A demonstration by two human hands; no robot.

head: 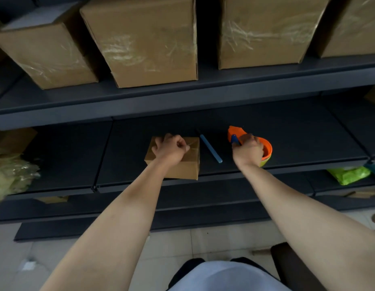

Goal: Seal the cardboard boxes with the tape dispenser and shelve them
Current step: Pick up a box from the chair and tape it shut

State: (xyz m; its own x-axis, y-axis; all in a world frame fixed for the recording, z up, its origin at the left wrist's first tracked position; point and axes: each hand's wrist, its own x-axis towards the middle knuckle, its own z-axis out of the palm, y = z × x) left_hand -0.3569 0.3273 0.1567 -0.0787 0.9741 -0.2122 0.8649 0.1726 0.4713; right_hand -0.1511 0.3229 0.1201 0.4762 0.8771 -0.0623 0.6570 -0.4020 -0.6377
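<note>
Two curled hands: your left hand pinches tape atop the box; your right hand grips the dispenser, right of the box.

Mid-frame, your small box is plain tan, the clear tape on top glinting whitish; right of it your tape dispenser is orange with a blue handle and lime-green rim; the stick between them is light blue; the big boxes along the top are brown with shiny streaks; the shelves are dark slate; the bag at right is bright green.
</note>
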